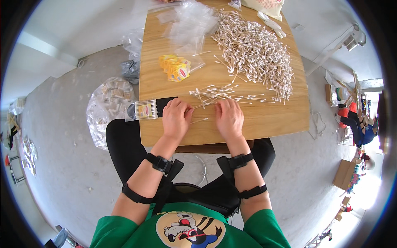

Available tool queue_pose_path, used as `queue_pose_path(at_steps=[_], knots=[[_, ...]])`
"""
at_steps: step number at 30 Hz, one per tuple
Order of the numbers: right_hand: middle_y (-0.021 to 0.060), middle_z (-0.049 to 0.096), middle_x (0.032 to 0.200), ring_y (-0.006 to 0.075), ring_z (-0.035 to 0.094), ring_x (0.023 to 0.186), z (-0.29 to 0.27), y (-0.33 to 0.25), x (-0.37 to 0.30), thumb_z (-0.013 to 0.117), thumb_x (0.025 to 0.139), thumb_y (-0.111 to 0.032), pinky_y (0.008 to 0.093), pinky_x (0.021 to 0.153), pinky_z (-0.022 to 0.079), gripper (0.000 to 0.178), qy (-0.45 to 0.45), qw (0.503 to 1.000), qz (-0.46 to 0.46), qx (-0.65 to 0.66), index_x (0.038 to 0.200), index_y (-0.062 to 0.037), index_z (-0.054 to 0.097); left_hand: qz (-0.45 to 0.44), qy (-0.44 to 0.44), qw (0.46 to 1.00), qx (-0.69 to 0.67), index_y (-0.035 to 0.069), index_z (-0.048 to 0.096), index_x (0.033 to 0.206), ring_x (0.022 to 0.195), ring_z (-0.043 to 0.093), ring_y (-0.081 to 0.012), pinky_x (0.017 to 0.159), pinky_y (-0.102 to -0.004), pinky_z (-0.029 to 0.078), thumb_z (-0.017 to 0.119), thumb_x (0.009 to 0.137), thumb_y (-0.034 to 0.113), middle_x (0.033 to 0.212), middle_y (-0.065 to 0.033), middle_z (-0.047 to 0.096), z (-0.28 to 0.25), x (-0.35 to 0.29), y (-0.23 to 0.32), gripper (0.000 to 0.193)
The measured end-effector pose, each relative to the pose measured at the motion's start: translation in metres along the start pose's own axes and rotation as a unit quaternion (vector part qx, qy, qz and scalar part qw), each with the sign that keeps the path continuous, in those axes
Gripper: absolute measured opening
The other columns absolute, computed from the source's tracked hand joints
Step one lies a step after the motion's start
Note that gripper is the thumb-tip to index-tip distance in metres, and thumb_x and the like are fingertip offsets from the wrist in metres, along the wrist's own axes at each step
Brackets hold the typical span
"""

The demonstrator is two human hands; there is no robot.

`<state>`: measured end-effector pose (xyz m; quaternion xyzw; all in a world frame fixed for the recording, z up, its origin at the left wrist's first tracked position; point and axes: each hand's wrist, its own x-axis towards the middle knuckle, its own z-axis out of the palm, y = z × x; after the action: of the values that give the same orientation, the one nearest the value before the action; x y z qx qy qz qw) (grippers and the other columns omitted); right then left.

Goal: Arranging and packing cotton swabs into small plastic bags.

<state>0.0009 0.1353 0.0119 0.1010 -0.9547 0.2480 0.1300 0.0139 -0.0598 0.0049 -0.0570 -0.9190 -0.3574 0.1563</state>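
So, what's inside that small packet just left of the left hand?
The packet shows cotton swabs lined up side by side, plus a yellow card. Whatever lies behind the card is covered.

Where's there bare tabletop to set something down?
Near right corner of the table, bordered by the right hand and the small swab pile; also a strip between the yellow cards and the swab pack. Crowded: far side, with clear bags and the big swab heap.
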Motion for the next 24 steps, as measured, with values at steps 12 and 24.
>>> queue_pose_path(at_steps=[12, 24], knots=[[0.0085, 0.062, 0.085, 0.0324, 0.063, 0.085, -0.032, 0.029, 0.008, 0.069, 0.086, -0.009, 0.0429, 0.073, 0.052, 0.003, 0.025, 0.999, 0.033, 0.014, 0.085, -0.0075, 0.067, -0.006, -0.098, 0.994, -0.056, 0.005, 0.068, 0.078, 0.082, 0.063, -0.0306, 0.073, -0.0425, 0.051, 0.076, 0.075, 0.004, 0.082, -0.0084, 0.063, -0.021, -0.019, -0.001, 0.009], [0.0088, 0.063, 0.085, 0.0299, 0.063, 0.080, -0.035, 0.025, -0.030, 0.075, 0.084, -0.007, 0.0399, 0.070, 0.051, 0.006, 0.067, 0.990, 0.111, 0.051, 0.089, -0.0073, 0.073, -0.027, -0.026, 0.999, 0.008, 0.004, 0.066, 0.086, 0.083, 0.064, -0.0320, 0.071, -0.0413, 0.052, 0.080, 0.079, 0.010, 0.084, -0.0114, 0.064, 0.025, 0.019, 0.016, 0.016]])
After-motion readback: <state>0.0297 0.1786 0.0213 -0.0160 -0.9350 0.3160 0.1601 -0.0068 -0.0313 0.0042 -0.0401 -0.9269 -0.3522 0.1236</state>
